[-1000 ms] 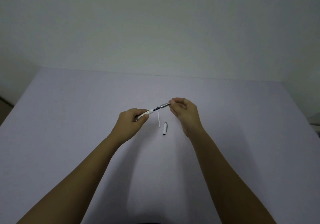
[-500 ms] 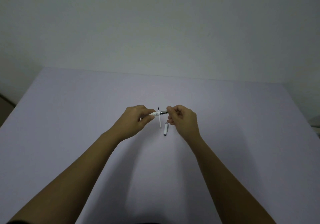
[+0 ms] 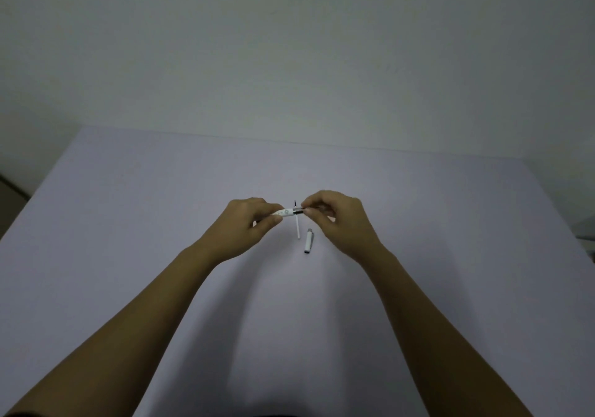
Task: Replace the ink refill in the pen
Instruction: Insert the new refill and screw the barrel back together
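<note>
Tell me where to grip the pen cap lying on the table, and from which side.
Grip the pen cap across its white middle, coming straight down from above. It lies flat on the table, long axis running roughly away from the person, clear of the loose refill, so both long sides look open to thumb and forefinger.

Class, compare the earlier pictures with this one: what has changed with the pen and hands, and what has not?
The right hand has pushed the dark front section into the white barrel held by the left hand; the gap is closed. The loose refill and cap lie unmoved on the table.

white pen (image 3: 286, 213), lilac table (image 3: 128, 223)
</note>
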Available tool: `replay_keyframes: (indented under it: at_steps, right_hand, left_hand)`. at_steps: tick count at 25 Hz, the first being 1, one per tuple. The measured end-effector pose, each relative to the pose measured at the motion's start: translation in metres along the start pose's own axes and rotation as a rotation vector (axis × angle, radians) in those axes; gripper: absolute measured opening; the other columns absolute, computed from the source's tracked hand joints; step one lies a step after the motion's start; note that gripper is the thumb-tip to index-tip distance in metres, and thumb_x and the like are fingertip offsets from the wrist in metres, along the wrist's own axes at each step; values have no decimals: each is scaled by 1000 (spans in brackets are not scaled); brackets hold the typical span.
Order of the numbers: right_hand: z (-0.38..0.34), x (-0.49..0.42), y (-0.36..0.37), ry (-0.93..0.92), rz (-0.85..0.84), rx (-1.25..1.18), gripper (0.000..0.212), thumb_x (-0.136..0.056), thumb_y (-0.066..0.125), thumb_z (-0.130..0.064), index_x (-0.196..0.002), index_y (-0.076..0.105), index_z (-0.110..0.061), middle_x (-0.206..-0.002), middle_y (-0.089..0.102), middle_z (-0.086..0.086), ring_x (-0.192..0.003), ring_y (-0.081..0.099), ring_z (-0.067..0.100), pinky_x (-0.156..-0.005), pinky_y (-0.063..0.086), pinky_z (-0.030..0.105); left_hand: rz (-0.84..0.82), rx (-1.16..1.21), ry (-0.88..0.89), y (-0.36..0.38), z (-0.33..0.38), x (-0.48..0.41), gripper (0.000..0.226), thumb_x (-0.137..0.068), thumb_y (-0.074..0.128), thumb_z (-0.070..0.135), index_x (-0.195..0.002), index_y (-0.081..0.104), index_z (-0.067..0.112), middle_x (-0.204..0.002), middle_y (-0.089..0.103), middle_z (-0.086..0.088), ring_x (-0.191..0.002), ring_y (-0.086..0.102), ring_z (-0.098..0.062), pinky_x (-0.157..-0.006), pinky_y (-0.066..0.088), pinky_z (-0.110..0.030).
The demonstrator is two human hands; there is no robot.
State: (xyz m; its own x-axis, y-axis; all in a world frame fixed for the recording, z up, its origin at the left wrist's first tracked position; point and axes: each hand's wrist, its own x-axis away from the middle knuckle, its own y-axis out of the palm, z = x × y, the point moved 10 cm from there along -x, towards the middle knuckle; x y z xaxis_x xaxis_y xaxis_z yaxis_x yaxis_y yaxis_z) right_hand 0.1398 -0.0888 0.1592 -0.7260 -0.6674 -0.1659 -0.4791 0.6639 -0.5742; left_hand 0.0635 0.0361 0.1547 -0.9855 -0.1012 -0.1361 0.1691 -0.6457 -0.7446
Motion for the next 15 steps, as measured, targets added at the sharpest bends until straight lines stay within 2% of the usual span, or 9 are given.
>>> replay_keyframes:
  at_steps: [3,5,7,8,9,11,12,14,15]
  right_hand:
    - [2,-2,-1,37,12,44,13,-89,57,-17,-86,70,-16,-71,65,-7,-66,61,0,-66,45,15]
    - [2,-2,0,29,-8,34,11,-88,58,-21,-95,67,-20,-76,65,-10,-73,63,5,-70,50,21]
    - [-5,0,0,-33,-26,43,21,-84,64,-22,-105,61,-23,-83,61,-19,-82,61,-2,-78,50,17]
    - [-7,1,0,-58,-20,74,17,-84,64,-21,-101,61,-22,-81,60,-20,-80,60,-4,-76,49,18]
    - [-7,1,0,-70,-15,100,8,-86,62,-20,-94,63,-20,-77,61,-17,-76,60,-3,-72,48,21]
    - [-7,1,-2,-58,18,151,14,-90,56,-25,-85,66,-16,-74,67,-5,-71,61,7,-68,50,32]
    - [-7,2,-1,-48,15,149,16,-90,56,-28,-89,66,-16,-78,68,-2,-73,63,11,-72,52,32]
    - [-12,3,-1,-78,-3,130,19,-86,61,-28,-101,63,-17,-88,65,-6,-82,62,7,-80,51,21]
    - [-14,3,-1,-105,-8,141,16,-86,62,-26,-99,63,-17,-86,65,-5,-80,62,8,-79,51,22]
  left_hand:
    - [-3,-9,23,1,4,2,18,-92,54,24,-103,67,22,-68,57,0,-62,48,-7,-56,33,-14]
    - [9,-8,22,-1,5,2,18,-92,54,23,-103,67,21,-68,57,0,-62,49,-8,-57,33,-14]
    - [18,-11,23,-3,6,2,18,-92,54,23,-103,67,20,-69,59,-2,-62,50,-12,-57,34,-16]
    - [15,-15,29,-4,6,2,18,-92,53,23,-103,67,19,-70,60,-3,-63,50,-12,-57,34,-17]
    - [10,-18,35,-4,7,3,18,-92,53,23,-103,67,20,-71,60,-4,-62,50,-12,-57,34,-16]
    - [6,-19,41,-4,9,2,18,-92,53,23,-103,67,21,-69,58,-1,-62,48,-7,-57,33,-15]
    - [11,-19,41,-4,10,2,18,-92,53,24,-103,67,21,-69,57,0,-62,48,-6,-57,33,-14]
    - [24,-16,40,-7,10,2,18,-92,53,23,-104,67,21,-68,56,1,-61,48,-6,-56,33,-14]
    - [24,-15,44,-7,11,2,18,-92,53,23,-104,67,21,-68,56,1,-61,48,-6,-56,32,-15]
